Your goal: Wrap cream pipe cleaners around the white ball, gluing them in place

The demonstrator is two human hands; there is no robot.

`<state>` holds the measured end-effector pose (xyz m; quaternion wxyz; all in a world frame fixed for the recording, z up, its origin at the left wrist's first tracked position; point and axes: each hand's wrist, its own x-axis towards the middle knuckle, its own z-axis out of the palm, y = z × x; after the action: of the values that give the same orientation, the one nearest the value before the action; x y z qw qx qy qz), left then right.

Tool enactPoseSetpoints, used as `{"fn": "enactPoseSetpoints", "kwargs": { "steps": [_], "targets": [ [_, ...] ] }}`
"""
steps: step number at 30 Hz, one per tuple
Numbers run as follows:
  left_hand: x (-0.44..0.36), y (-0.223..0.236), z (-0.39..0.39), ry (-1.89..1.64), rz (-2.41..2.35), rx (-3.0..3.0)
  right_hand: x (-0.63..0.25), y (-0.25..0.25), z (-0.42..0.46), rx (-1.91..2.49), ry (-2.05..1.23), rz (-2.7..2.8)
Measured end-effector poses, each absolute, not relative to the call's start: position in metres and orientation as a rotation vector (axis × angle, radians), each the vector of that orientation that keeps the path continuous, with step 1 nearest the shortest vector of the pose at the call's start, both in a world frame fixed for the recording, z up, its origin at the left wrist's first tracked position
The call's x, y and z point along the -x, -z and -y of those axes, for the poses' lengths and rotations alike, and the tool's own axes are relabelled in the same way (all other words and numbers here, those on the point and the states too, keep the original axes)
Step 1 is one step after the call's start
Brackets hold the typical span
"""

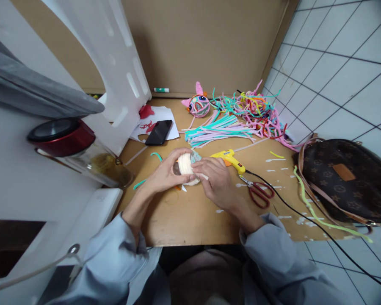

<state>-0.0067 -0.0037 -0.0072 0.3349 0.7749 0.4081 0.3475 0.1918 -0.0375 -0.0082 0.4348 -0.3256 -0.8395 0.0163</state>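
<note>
Both my hands hold a small ball [186, 166] partly wound with white pipe cleaner, a grey patch showing at its top. My left hand [165, 176] cups it from the left, fingers curled round it. My right hand [216, 182] pinches the white pipe cleaner against the ball from the right. They work just above the brown tabletop [190, 220]. A yellow glue gun [229, 159] lies right behind my right hand. Red-handled scissors [258, 191] lie to its right.
At the back lie a pile of coloured pipe cleaners [241, 116] and a finished pink figure [199, 104]. A black phone [159, 132] rests on paper. A brown patterned bag [346, 180] sits right, a red-lidded jar [73, 146] left. The glue gun's black cord [305, 216] runs right.
</note>
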Motion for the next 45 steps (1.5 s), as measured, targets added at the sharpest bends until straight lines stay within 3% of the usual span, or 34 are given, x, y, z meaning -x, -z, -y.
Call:
{"fn": "enactPoseSetpoints", "kwargs": {
  "steps": [45],
  "targets": [
    [0.010, 0.006, 0.001, -0.896, -1.031, -2.148, -0.192, 0.007, 0.038, 0.815, -0.086, 2.066]
  ]
}}
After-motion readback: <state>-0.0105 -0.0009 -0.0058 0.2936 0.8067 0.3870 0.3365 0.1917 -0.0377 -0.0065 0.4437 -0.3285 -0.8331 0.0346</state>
